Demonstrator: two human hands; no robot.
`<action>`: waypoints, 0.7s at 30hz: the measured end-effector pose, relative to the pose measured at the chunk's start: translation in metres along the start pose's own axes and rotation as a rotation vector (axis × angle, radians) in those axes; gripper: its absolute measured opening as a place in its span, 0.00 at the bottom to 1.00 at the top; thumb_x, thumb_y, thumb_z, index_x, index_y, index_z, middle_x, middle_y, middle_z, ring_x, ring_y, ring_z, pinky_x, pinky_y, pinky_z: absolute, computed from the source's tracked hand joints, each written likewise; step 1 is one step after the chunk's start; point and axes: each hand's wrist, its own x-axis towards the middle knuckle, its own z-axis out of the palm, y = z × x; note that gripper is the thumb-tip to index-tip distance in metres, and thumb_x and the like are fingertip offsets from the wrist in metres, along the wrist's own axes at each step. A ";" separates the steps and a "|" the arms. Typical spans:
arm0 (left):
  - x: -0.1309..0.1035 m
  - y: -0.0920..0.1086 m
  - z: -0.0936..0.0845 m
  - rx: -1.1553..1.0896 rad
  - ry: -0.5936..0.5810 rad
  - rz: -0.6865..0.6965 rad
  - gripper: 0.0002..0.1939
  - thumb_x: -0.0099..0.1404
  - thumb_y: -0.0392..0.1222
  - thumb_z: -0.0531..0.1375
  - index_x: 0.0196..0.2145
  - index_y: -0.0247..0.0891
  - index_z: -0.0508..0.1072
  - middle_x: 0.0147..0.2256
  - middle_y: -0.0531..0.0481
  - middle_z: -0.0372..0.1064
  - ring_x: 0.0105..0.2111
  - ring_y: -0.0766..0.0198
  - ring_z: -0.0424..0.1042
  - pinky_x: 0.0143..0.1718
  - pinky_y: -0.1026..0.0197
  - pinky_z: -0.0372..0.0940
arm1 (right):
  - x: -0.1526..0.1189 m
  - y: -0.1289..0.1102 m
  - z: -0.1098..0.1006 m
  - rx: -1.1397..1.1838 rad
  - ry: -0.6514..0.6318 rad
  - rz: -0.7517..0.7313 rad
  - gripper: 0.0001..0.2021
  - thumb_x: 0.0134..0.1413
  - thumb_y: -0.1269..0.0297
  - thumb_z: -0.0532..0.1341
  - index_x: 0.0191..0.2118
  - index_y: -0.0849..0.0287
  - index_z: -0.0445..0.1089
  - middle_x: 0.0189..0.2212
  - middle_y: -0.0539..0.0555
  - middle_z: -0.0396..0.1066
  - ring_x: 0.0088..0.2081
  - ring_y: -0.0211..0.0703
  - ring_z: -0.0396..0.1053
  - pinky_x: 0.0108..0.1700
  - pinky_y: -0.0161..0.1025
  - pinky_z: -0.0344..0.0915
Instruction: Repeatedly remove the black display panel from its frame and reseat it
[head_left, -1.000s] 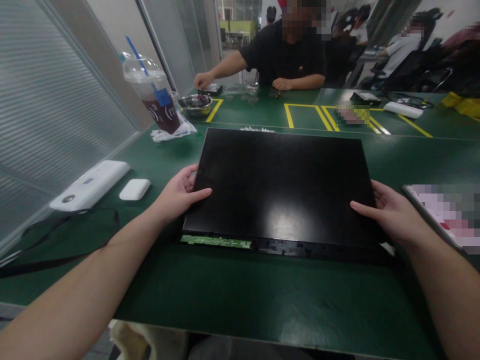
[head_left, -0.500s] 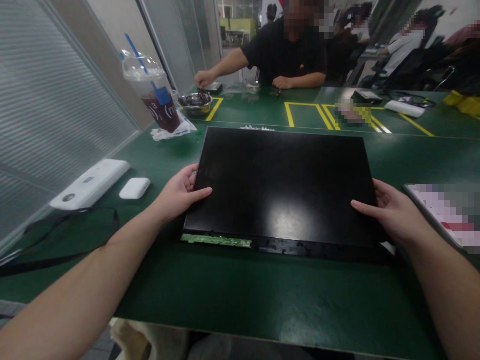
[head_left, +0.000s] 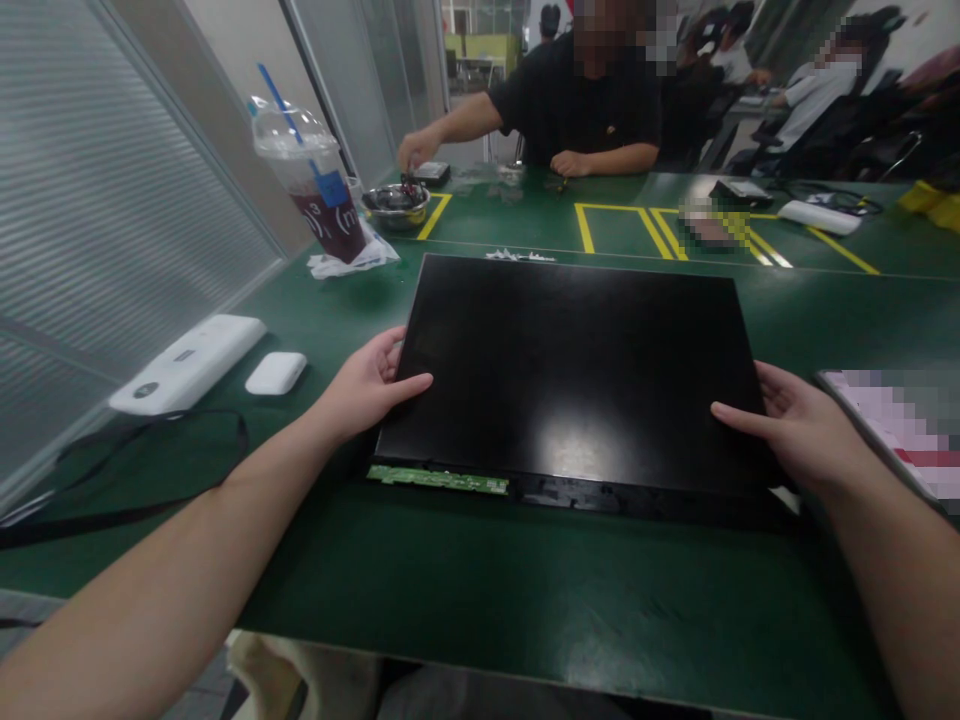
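A flat black display panel [head_left: 577, 370] lies between my hands over the green table [head_left: 480, 610]. Along its near edge runs a green circuit strip [head_left: 439, 480], on the left half. My left hand [head_left: 379, 380] grips the panel's left edge, thumb on top of the glass and fingers at the side, partly hidden. On the right edge, my right hand [head_left: 791, 415] holds it the same way, its thumb on the dark surface. Light reflects off the panel's lower middle.
A tilted drink cup [head_left: 319, 200] stands on tissue at the back left, beside a metal bowl [head_left: 396, 208] that a person reaches into. At left lie a white device [head_left: 187, 365], a white case [head_left: 275, 373] and a black strap [head_left: 127, 520]. A tablet-like object [head_left: 892, 430] lies right.
The whole view has shifted slightly, so things appear a little further right. Both hands keep their hold on the panel.
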 end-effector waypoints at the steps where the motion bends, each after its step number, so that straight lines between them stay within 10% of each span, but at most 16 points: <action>1: 0.000 0.000 0.000 0.001 -0.001 0.000 0.38 0.52 0.36 0.74 0.59 0.37 0.69 0.52 0.40 0.79 0.56 0.45 0.76 0.59 0.44 0.70 | 0.000 0.000 0.000 -0.001 0.003 0.000 0.34 0.26 0.62 0.80 0.48 0.47 0.77 0.50 0.50 0.79 0.58 0.55 0.73 0.65 0.52 0.66; 21: 0.000 -0.003 -0.001 -0.005 -0.004 0.006 0.41 0.51 0.40 0.75 0.61 0.36 0.68 0.51 0.40 0.79 0.56 0.44 0.75 0.61 0.43 0.68 | 0.004 0.007 -0.004 -0.018 0.016 -0.020 0.35 0.26 0.61 0.80 0.49 0.45 0.78 0.53 0.50 0.78 0.60 0.56 0.71 0.65 0.51 0.64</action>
